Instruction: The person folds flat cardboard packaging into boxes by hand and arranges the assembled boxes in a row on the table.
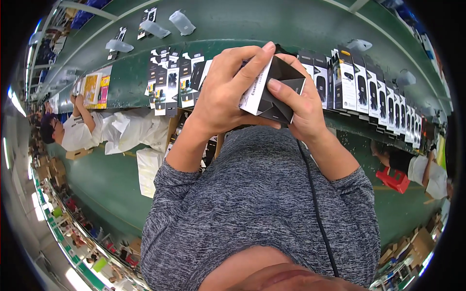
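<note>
Both hands hold 1 small carton above the chest, just past centre toward 12 o'clock. The left hand wraps the carton's white side, fingers curled over its top edge; the right hand pinches the black end, thumb pressed on a folded flap. The step in hand looks like closing the end flaps, and the next move probably calls for tucking the last triangular flap flat while the left hand keeps the body square. The carton is white on 1 face with dark print and black elsewhere, its end panels creased into angled folds. Behind it, from 10 to 2 o'clock, rows of matching black-and-white boxes stand on the green tabletop.
</note>
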A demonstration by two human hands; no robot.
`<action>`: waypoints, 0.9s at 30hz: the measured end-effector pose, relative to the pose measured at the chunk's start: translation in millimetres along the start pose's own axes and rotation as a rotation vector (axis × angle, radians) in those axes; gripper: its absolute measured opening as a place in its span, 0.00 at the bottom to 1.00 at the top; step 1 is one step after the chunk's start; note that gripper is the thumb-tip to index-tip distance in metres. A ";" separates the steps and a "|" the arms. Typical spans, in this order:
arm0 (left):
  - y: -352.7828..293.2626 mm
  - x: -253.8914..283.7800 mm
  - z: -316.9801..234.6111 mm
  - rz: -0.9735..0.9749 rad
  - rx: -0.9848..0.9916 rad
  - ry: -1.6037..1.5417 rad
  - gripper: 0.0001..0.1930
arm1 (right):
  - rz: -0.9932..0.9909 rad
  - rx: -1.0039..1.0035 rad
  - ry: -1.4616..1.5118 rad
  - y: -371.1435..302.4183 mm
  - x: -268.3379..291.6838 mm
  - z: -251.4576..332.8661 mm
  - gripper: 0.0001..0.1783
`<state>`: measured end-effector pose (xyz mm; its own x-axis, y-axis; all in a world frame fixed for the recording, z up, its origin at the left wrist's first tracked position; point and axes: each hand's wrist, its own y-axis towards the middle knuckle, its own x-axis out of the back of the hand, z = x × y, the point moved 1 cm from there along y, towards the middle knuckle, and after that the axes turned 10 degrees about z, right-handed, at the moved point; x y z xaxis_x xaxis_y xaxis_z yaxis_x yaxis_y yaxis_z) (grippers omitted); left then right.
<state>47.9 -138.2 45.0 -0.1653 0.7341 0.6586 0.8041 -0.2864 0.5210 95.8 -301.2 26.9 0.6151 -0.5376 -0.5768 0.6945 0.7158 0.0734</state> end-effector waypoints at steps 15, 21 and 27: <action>18.2 -20.7 12.3 0.166 -0.048 -0.001 0.63 | -0.004 0.224 -0.037 -12.1 40.4 -20.8 0.37; 29.4 -54.5 20.1 0.451 -0.170 0.316 0.33 | -0.074 0.255 -0.977 -56.9 80.5 -12.7 0.44; 44.1 -170.7 73.4 0.654 -0.329 0.376 0.37 | -0.496 0.025 -0.848 -132.6 142.5 -63.4 0.36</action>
<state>153.5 -231.0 -84.3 0.0514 0.1178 0.9917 0.6054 -0.7935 0.0628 67.8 -444.4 -116.6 0.3090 -0.9234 0.2276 0.9481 0.3180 0.0031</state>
